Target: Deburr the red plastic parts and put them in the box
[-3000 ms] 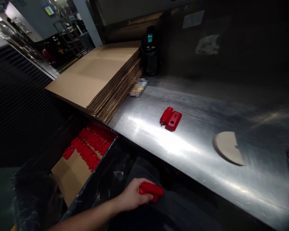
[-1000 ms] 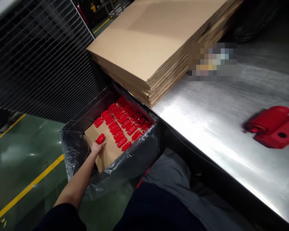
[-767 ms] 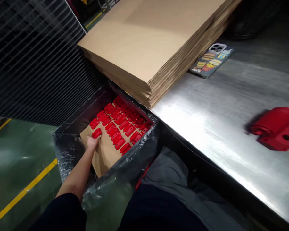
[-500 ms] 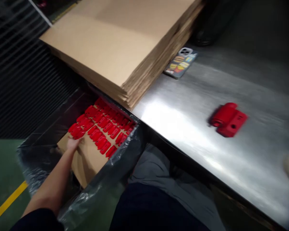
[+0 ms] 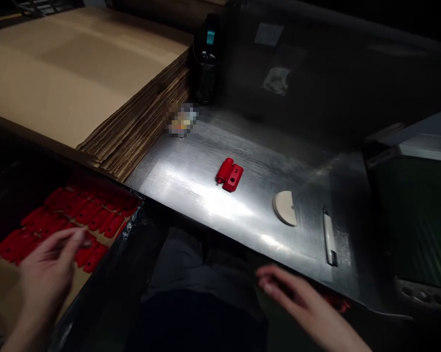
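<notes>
My left hand (image 5: 52, 259) is over the lined box at the lower left, fingers loosely curled with a gap to the thumb; I see nothing held. Beneath and beyond it lie rows of red plastic parts (image 5: 90, 212) on a brown cardboard sheet (image 5: 0, 288). My right hand (image 5: 290, 293) hovers at the front edge of the metal table (image 5: 180, 195), fingers half bent and apart, with nothing in them. Two red plastic pieces lie side by side on the table: a rounded one (image 5: 225, 169) and a flatter one with a hole (image 5: 233, 177).
A tall stack of cardboard sheets (image 5: 77, 83) stands at the left. On the table are a cream half-disc (image 5: 284, 208), a white and black pen-like tool (image 5: 329, 237), a pixelated item (image 5: 183, 120) and a dark bottle-like object (image 5: 206, 73). Dark plastic lining (image 5: 132, 230) edges the box.
My view has swung right. The left hand has drawn back from the red parts in the box and risen. My right hand has come into view at the table's front edge.
</notes>
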Demonstrator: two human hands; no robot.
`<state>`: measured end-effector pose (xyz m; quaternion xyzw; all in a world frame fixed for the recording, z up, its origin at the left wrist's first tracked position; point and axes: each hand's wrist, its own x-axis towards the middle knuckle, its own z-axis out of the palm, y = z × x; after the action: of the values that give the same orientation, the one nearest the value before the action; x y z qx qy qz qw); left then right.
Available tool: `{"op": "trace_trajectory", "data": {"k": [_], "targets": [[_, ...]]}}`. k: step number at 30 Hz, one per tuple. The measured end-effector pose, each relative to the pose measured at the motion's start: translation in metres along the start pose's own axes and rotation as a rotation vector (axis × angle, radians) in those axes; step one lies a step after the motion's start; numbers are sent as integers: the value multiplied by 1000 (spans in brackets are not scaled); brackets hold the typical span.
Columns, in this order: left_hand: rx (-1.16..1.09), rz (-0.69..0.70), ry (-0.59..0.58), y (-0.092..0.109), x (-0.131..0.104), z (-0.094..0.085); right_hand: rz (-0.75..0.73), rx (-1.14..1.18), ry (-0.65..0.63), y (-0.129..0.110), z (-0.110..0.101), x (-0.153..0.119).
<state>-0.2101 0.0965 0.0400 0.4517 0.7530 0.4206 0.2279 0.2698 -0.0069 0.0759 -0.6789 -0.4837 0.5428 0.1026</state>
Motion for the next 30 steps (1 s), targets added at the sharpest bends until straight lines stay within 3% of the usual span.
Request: {"op": "trace_trajectory", "data": {"k": [2,5,8,10,13,16,19,21,23,27,29,30], "targets": [[-158,13,-196,40,-24,42,-160,-30,169,-48,-23,21],[-343,73,-451,96,-65,104,-422,-278,495,-106,-47,87],[-475,91,-624,127,-98,145,-474,-345,462,-132,-59,152],[-535,74,-676,131,-111,159,-488,-335,449,-132,-61,169],[-595,7,-672,124,-118,167,-521,-289,479,-114,-47,147],[-654,-46,-683,113,-121,165,-538,-191,454,-85,-10,91],[-758,-111,-914,103,-134,161,-450,114,283,-53,32,36],[-823,-172,-1107,96,-147,158,-392,275,266,-34,53,11],[-847,-220,-1203,92,-162,158,-368,336,290,-21,66,-6],[-842,-242,-1263,95,-179,158,-367,317,200,-6,58,-26],[-840,-202,-1251,102,-179,157,-373,263,183,-1,36,-30],[-839,-172,-1236,104,-177,156,-360,229,244,1,21,-30]]}}
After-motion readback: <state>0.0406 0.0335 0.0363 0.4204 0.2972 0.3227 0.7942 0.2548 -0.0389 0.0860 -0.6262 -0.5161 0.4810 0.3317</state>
